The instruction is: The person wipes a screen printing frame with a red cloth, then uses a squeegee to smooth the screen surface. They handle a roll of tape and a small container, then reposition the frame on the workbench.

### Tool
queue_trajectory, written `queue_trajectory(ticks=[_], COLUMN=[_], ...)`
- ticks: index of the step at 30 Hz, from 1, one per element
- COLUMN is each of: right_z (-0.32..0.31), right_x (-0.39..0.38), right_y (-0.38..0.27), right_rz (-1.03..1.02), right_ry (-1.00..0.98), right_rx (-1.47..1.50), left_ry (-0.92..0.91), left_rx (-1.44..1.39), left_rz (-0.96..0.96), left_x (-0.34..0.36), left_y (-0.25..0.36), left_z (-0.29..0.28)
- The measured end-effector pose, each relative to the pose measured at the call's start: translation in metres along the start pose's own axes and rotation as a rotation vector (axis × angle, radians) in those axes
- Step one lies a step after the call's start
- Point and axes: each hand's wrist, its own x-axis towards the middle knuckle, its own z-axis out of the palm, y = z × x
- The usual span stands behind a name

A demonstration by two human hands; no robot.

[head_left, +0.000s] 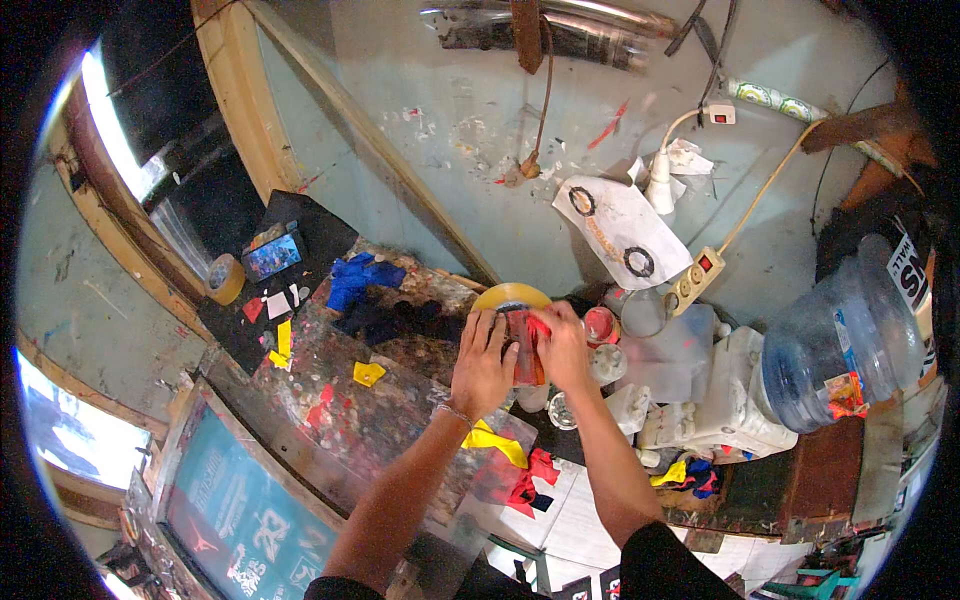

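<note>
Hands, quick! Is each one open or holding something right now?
Left hand: fingers stretched out near the yellow ring; can't tell if it grips anything.
Right hand: fingers bent by something red; can't tell its grip.

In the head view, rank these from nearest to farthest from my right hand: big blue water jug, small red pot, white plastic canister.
1. Small red pot: just right of your right hand.
2. White plastic canister: farther right, slightly lower.
3. Big blue water jug: far right.

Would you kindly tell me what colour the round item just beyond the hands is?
The round item is yellow, best seen in the head view.
</note>
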Motion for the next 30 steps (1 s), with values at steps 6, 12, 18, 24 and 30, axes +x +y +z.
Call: queue_trajectory(ticks=[6,12,18,24,30], right_z=[0.004,-0.023,-0.01,0.0,-0.037], right_x=[0.004,-0.078,-0.022,-0.009,-0.096], right_y=[-0.005,-0.04,-0.02,-0.013,-0.051], right_rz=[0.042,0.066,0.006,0.01,0.088], right_ry=[-0.034,-0.04,0.037,0.015,-0.083], right_rx=[-0.062,0.062,-0.01,-0.058,-0.004], left_ry=[0.037,0.02,0.011,0.004,-0.009], left_rx=[-0.003,-0.005,-0.064,-0.056,-0.035], left_rz=[-0.022,-0.023,0.011,-0.044,-0.017], left_x=[0.0,-0.004,-0.002,0.0,-0.003], left_y=[0.003,-0.001,0.002,0.003,-0.001], left_z=[-0.003,-0.003,-0.002,-0.001,-0.003])
